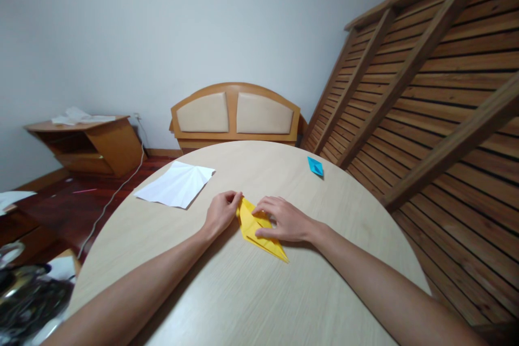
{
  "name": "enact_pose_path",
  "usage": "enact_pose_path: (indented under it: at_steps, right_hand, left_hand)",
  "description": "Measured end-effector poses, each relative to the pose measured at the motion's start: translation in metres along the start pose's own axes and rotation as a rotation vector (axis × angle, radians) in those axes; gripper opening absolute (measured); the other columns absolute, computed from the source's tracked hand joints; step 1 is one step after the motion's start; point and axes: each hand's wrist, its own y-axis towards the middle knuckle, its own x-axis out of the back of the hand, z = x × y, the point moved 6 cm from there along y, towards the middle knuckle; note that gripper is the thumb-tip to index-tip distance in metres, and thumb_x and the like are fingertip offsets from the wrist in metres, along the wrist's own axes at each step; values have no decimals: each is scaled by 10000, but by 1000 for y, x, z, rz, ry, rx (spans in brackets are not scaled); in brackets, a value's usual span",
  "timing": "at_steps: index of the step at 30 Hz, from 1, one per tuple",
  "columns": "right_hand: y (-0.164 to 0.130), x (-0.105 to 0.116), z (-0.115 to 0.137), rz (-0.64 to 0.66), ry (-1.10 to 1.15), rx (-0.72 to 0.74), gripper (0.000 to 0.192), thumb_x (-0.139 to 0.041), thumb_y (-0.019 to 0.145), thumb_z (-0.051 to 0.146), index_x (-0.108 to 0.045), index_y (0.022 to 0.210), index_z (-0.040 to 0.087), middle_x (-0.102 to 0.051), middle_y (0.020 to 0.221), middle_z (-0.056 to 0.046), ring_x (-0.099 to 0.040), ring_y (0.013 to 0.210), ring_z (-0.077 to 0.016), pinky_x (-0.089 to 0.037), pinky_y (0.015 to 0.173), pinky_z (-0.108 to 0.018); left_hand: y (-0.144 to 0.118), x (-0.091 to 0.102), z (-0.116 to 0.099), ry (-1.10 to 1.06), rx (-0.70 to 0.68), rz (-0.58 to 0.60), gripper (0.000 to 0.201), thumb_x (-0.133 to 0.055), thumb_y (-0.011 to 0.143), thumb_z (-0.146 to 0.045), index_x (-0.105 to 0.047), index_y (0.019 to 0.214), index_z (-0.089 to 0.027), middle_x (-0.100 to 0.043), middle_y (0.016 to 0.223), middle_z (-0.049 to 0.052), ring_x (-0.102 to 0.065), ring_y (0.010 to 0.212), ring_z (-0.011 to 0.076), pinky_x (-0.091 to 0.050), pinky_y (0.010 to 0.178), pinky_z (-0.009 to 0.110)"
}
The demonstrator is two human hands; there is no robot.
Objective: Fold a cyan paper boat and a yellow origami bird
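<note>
A folded piece of yellow paper (pixel 248 223) lies slantwise on the round table, its lower tip pointing toward the near right. My left hand (pixel 221 212) pinches the paper's upper left corner between thumb and fingers. Over its right side rests my right hand (pixel 284 219), with thumb and fingers apart and touching the paper's surface. Part of the yellow paper is hidden beneath the right fingers. Creases and a folded flap show along its lower half.
A creased white sheet (pixel 176 185) lies at the table's (pixel 251 303) far left. A small blue folded paper (pixel 315 166) sits at the far right. Wooden slats (pixel 438 119) lean close by on the right. Behind stands a headboard (pixel 232 113); a cable (pixel 117 192) runs along the floor.
</note>
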Motion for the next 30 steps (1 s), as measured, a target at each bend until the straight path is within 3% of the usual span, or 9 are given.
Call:
enact_pose_path:
  at_steps: [7,11,14,16,18,21,24,27,30]
  right_hand:
    - [0,-6,0,78,1,31,573,-751,789,426,-583,1296,219,-645,1155,-88,-586,1066,-252,-428,959,-382]
    - [-1,-7,-3,94,-28,44,472,-716,826,452,-655,1244,241,-644,1159,-86,-585,1068,-245,-415,980,-380]
    - [-1,-8,-7,95,-57,37,412,-691,847,465,-691,1189,235,-657,1141,-86,-590,1059,-242,-415,976,-380]
    - [-2,-7,-12,83,-80,16,402,-673,866,455,-684,1199,231,-666,1148,-88,-590,1073,-244,-411,982,-387]
    - [-3,-5,-19,58,-110,-21,382,-653,887,423,-673,1210,220,-672,1163,-93,-587,1094,-248,-406,986,-394]
    - [-4,-2,-29,29,-151,-71,330,-614,920,373,-670,1196,203,-682,1182,-100,-583,1124,-258,-395,993,-406]
    - [-4,2,-30,29,-144,-91,306,-554,958,361,-667,1195,203,-693,1188,-99,-593,1122,-257,-378,1007,-415]
    - [-5,2,-23,70,-98,-96,369,-458,1002,391,-606,1298,227,-671,1252,-92,-582,1163,-245,-340,1057,-428]
    - [-10,-6,-18,165,-60,-129,582,-416,995,510,-392,1496,217,-448,1510,-123,-390,1393,-268,-179,1173,-467]
  left_hand:
    - [5,2,7,-153,29,-9,379,-584,832,-487,-678,958,-142,-752,793,99,-696,716,235,-483,622,297]
    - [7,7,9,-133,30,-27,361,-541,891,-471,-670,978,-145,-762,879,121,-712,788,243,-522,696,329]
    - [2,17,-7,44,-119,-140,329,-481,944,-413,-681,1049,-174,-731,1077,121,-681,996,258,-512,868,389]
    - [-7,15,-24,133,-300,-142,297,-452,960,-347,-684,1034,-177,-688,1196,117,-625,1136,254,-457,1004,417]
    - [-16,2,-35,197,-422,-22,308,-419,971,-301,-678,1082,-175,-654,1268,116,-597,1186,239,-436,1051,418]
    - [-27,-22,-39,314,-519,240,392,-412,975,-281,-579,1308,-160,-543,1423,129,-491,1329,237,-368,1136,424]
    - [-33,-37,-33,429,-538,414,492,-391,993,-318,-424,1464,-178,-394,1541,116,-335,1444,242,-261,1195,460]
    - [-33,-40,-26,503,-493,467,525,-329,1018,-372,-359,1506,-179,-334,1571,114,-278,1469,245,-224,1202,469]
    - [-31,-40,-21,562,-453,454,551,-313,1018,-393,-325,1524,-176,-292,1587,115,-236,1483,246,-203,1203,453]
